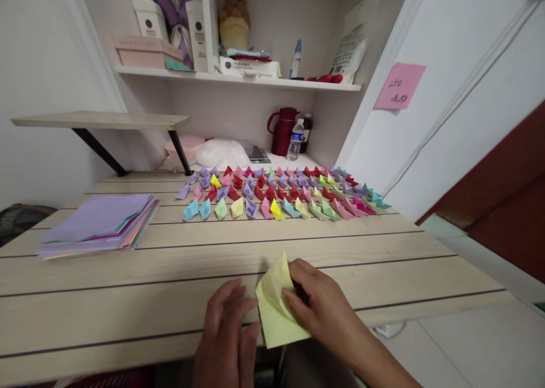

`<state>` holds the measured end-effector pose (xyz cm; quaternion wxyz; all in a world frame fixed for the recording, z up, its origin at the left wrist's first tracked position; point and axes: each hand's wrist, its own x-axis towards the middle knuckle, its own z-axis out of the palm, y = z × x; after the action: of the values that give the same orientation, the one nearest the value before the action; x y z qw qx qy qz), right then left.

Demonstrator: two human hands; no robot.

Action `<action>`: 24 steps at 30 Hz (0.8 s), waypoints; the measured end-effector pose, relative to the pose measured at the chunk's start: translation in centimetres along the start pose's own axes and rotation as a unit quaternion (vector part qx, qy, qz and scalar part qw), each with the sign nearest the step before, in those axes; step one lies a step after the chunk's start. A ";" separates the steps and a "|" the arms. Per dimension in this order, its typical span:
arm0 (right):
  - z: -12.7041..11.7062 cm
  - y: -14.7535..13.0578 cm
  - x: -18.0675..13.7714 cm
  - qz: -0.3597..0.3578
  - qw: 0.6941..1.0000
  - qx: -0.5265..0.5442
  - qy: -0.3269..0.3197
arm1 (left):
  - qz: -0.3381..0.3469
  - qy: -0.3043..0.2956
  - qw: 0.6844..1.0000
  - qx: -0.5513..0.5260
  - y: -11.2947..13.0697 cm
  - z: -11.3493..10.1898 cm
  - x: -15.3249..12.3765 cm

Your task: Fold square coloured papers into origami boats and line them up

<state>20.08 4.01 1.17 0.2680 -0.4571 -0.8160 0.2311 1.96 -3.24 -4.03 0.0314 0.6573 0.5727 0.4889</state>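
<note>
A pale yellow sheet of paper [276,308], partly folded with one flap standing up, lies at the near edge of the wooden table [128,297]. My right hand [319,306] pinches its right side, thumb and fingers closed on the fold. My left hand [227,331] rests flat next to the paper's left edge, fingers stretched out and touching it. Beyond them, several small folded paper boats [281,192] in many colours stand in rows across the table's far half.
A stack of coloured paper sheets [100,223] lies at the left of the table. Behind the boats stand a red jug [283,130] and a water bottle [296,139]. A shelf [238,79] above holds bottles and boxes. A pink note [399,85] sticks on the right wall.
</note>
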 end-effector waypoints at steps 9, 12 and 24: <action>-0.1 -0.6 -0.9 0.010 1.000 0.000 0.000 | 0.169 0.007 0.963 0.209 0.5 0.8 -0.1; -1.0 -0.7 -0.4 0.013 0.998 0.066 -0.007 | 0.158 -0.021 0.962 0.224 0.8 0.3 0.3; -1.2 0.9 0.3 -0.009 0.991 0.135 0.000 | 0.152 -0.082 0.965 0.199 0.1 -0.4 2.9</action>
<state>21.30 4.92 1.57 0.3287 -0.4095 -0.7816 0.3367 1.33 -1.15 -2.01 -0.1279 0.7673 0.5475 0.3086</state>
